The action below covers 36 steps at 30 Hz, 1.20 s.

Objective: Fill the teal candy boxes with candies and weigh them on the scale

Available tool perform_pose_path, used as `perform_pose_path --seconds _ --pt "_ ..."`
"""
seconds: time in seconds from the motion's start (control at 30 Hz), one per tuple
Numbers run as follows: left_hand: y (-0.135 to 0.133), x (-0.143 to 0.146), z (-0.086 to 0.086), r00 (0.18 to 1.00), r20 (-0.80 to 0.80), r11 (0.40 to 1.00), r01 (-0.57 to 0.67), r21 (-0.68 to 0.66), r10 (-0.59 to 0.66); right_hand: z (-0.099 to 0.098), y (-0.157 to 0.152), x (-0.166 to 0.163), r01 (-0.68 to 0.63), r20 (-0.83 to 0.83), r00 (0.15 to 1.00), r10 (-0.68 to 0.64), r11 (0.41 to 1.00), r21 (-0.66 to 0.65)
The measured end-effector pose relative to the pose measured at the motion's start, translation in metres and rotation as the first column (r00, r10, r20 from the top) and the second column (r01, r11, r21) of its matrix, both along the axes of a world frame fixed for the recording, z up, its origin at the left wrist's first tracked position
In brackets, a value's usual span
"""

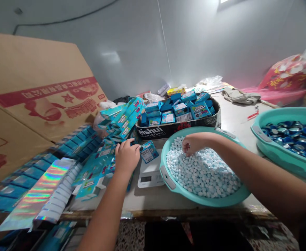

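My left hand (127, 156) rests on a small blue box (148, 151) that sits on a white digital scale (151, 172); its fingers curl over the box's left end. My right hand (193, 143) reaches into a teal basin (168, 177) heaped with small white round tablets (204, 172), fingers pinched down into the pile. What the fingertips hold is hidden.
A dark tray (174, 127) behind the scale holds several filled blue boxes. Flat blue cartons (124, 120) and holographic sheets (41, 190) pile up at left beside a big cardboard box (32, 90). A second teal basin (281, 148) of blue caps stands at right.
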<state>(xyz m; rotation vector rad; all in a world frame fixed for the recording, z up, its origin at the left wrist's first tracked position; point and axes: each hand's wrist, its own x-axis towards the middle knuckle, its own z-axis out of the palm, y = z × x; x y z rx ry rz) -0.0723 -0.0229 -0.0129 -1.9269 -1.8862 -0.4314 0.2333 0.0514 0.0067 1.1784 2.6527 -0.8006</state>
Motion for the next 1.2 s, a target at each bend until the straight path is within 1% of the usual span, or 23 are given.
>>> perform_pose_path --seconds 0.1,0.17,0.2,0.23,0.27,0.3,0.33,0.37,0.4,0.43,0.47,0.53,0.6,0.7,0.87,1.03,1.13,1.2 --pt "-0.002 0.007 0.003 0.999 0.006 0.999 -0.037 -0.003 0.037 -0.001 0.005 -0.001 0.004 0.008 1.000 -0.003 1.000 -0.028" --pt "-0.005 0.020 0.007 0.999 0.028 0.999 -0.031 0.042 0.029 -0.003 0.006 -0.001 0.021 0.000 1.000 -0.021 0.998 -0.053" --pt "-0.008 0.030 0.011 0.999 0.043 0.998 0.004 0.067 -0.007 -0.004 0.006 0.000 0.032 -0.002 0.999 -0.032 0.997 -0.076" --pt "-0.013 0.043 0.014 0.996 0.054 0.995 0.066 0.071 -0.070 -0.006 0.006 0.000 0.041 -0.001 0.999 -0.042 0.994 -0.105" --pt "-0.018 0.059 0.017 0.985 0.061 0.986 0.161 0.039 -0.163 -0.007 0.006 0.001 0.049 0.000 0.999 -0.049 0.990 -0.135" --pt "-0.025 0.076 0.019 0.966 0.063 0.967 0.254 -0.035 -0.251 -0.009 0.007 0.001 0.054 0.000 0.998 -0.055 0.985 -0.163" --pt "-0.032 0.093 0.021 0.942 0.046 0.928 0.335 -0.161 -0.332 -0.011 0.007 0.002 0.056 -0.002 0.998 -0.058 0.982 -0.182" --pt "-0.040 0.110 0.023 0.923 0.030 0.884 0.376 -0.279 -0.383 -0.012 0.008 0.002 0.055 -0.007 0.998 -0.058 0.980 -0.192" --pt "-0.047 0.126 0.023 0.916 0.031 0.847 0.382 -0.370 -0.399 -0.013 0.009 0.003 0.051 -0.013 0.998 -0.055 0.980 -0.194" --pt "-0.053 0.139 0.023 0.919 0.042 0.816 0.368 -0.445 -0.392 -0.014 0.010 0.003 0.045 -0.018 0.999 -0.049 0.980 -0.192" --pt "-0.058 0.150 0.023 0.931 0.059 0.800 0.341 -0.493 -0.360 -0.014 0.010 0.003 0.037 -0.021 0.999 -0.042 0.982 -0.187" --pt "-0.065 0.165 0.021 0.956 0.091 0.800 0.285 -0.527 -0.280 -0.013 0.010 0.004 0.022 -0.019 0.999 -0.026 0.985 -0.171" --pt "-0.068 0.170 0.019 0.970 0.119 0.820 0.242 -0.519 -0.212 -0.012 0.010 0.003 0.007 -0.013 1.000 -0.009 0.988 -0.153" --pt "-0.068 0.170 0.017 0.971 0.159 0.833 0.237 -0.500 -0.180 -0.010 0.007 0.001 -0.010 0.001 1.000 0.011 0.993 -0.120" --pt "-0.063 0.161 0.013 0.951 0.210 0.829 0.302 -0.472 -0.227 -0.006 0.002 -0.003 -0.007 0.026 1.000 0.009 0.997 -0.079" --pt "-0.055 0.149 -0.002 0.920 0.262 0.843 0.376 -0.385 -0.291 -0.002 -0.001 -0.004 0.005 0.055 0.998 -0.002 0.999 -0.050" --pt "-0.052 0.146 -0.010 0.899 0.288 0.842 0.418 -0.340 -0.330 -0.004 0.000 -0.003 -0.007 0.051 0.999 0.010 0.999 -0.050" --pt "-0.050 0.145 -0.012 0.885 0.298 0.836 0.446 -0.319 -0.358 -0.007 0.002 -0.003 -0.016 0.049 0.999 0.018 0.999 -0.051"
